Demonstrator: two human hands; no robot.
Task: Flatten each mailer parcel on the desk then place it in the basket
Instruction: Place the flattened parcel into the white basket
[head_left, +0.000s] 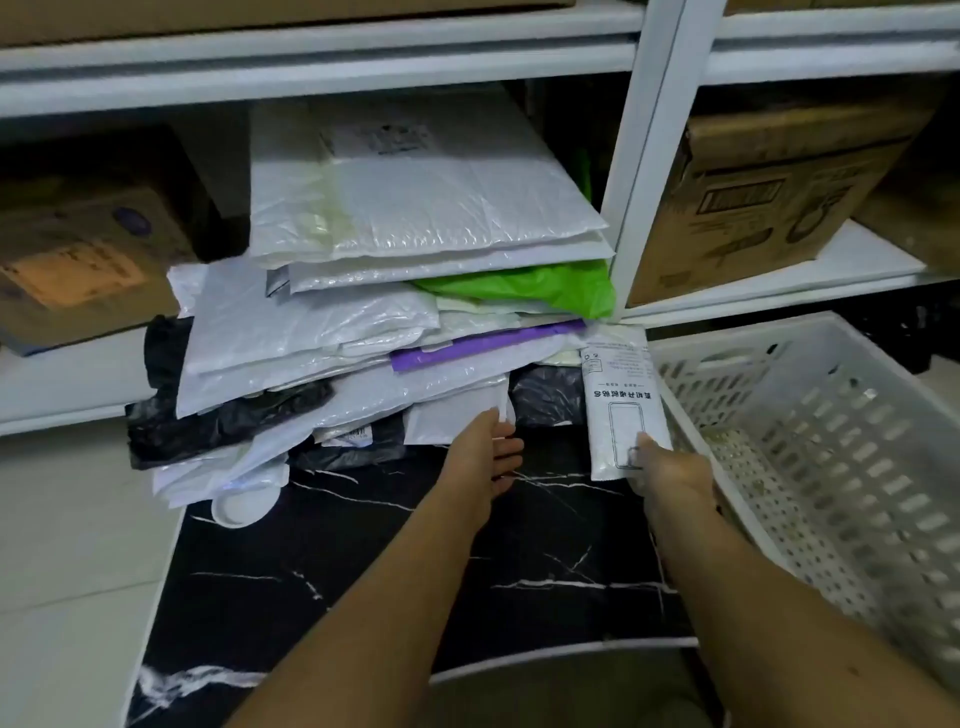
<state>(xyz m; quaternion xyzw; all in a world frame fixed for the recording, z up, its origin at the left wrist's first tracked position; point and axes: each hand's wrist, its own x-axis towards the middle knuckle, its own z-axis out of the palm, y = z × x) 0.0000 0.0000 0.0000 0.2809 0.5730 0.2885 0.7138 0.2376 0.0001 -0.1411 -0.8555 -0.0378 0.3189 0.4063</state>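
Two hands are out over the black marble-look counter right now. The right hand has a small white printed mailer pinched by its near end, thumb on top with the fingers tucked under it, so that grip is closed on the packet. The mailer runs lengthwise toward 12 o'clock, and its right edge sits just beside the rim of the white perforated basket, which takes up the 3 o'clock side of the view. From here I can't tell if the mailer is flat on the counter or lifted a bit.

The left hand reaches to the near edge of the big messy pile of mailers at 12 o'clock. Its fingers are mostly straight and touch a white envelope-looking parcel at the bottom of the pile, so that grip looks open, not clamped on anything.

The pile itself is a mix: white bubble mailers on top, a green bag and a purple strip poking out on the right side, black poly bags squashed underneath toward 9 o'clock. Behind it is a white shelf frame with cardboard boxes, one at 10 o'clock and one at 2 o'clock.
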